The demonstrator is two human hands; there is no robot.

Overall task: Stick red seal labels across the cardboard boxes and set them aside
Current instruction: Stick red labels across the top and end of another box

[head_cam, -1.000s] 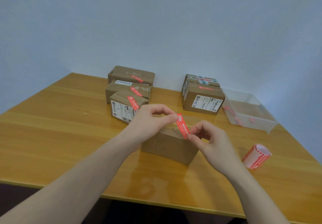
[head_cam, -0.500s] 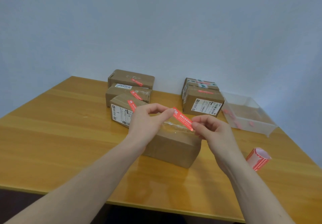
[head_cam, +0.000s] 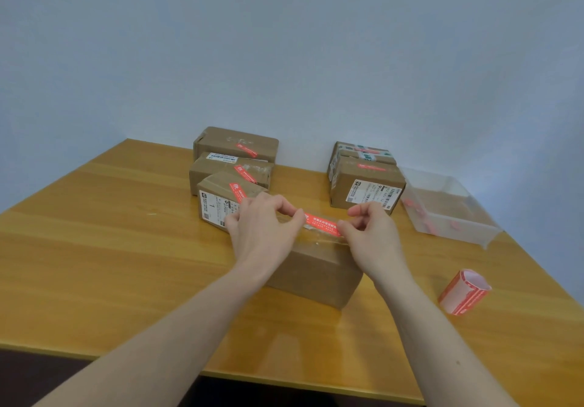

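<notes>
A red seal label [head_cam: 323, 225] with white print too small to read is pinched at its ends by the left hand [head_cam: 264, 231] and right hand [head_cam: 373, 237]. It is held lengthwise left to right over the cardboard box [head_cam: 316, 275].

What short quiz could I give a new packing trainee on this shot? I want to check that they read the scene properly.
1. True or false: both hands pinch the red seal label over the nearest box.
2. How many boxes stand in the far left group? A two, B three, C five.
3. Fill in: the label roll lies on the table beside the person's ____ arm.

Key: 1 true: left hand and right hand each hold an end. 2 B. 3 right.
</notes>
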